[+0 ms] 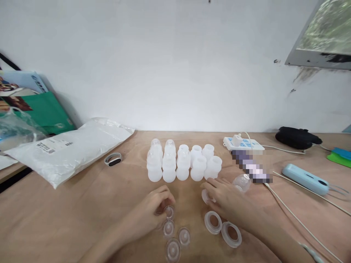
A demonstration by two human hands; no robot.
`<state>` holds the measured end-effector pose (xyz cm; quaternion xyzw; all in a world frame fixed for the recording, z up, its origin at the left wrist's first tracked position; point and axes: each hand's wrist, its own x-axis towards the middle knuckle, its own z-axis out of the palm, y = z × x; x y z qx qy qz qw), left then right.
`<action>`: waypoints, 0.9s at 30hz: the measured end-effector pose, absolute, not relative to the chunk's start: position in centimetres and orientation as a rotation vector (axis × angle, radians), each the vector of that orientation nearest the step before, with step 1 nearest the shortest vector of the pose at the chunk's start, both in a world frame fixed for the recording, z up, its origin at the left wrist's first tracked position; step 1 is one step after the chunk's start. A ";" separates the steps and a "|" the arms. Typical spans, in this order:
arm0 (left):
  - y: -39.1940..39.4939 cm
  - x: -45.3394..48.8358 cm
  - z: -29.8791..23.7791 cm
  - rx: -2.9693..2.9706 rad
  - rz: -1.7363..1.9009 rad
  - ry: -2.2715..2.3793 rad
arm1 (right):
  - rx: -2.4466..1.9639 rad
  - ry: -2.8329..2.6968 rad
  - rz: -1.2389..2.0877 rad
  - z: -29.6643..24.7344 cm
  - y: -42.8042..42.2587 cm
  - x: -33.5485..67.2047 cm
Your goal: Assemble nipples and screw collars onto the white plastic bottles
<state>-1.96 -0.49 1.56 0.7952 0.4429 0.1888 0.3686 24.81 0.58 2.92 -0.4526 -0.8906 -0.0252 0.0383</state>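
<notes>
My left hand [157, 204] is closed, its fingers curled on a clear bottle nipple [169, 212] at the table's near middle. More clear nipples [184, 236] lie just in front of it. With bent fingers, my right hand [222, 193] grips a translucent bottle collar ring [204, 196], partly hidden beneath the fingers. Two similar rings [231, 234] lie flat below that hand. Beyond both hands stand two rows of small white baby bottles [169, 171]; those on the left wear clear domed caps, while those on the right have open necks. A clear dome cap [242, 182] lies beside my right hand.
A white plastic parcel [82, 146] and a smart band [112, 159] are on the left. On the right are a power strip [246, 144], cables, a pixelated object [252, 166], a light blue device [305, 179] and a black pouch [297, 137]. A wall rises behind.
</notes>
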 end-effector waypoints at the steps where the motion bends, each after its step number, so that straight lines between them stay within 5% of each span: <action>1: -0.4 -2.1 1.4 2.040 0.483 1.136 | -1.353 -2.722 -0.047 2.9 0.5 24.5; 12: -0.5 -0.8 1.9 1.978 0.484 1.173 | -1.072 -2.622 0.356 0.9 -0.2 22.5; 27: -1.0 0.7 0.9 2.056 0.539 1.235 | -0.954 -2.257 0.372 1.4 -0.9 22.5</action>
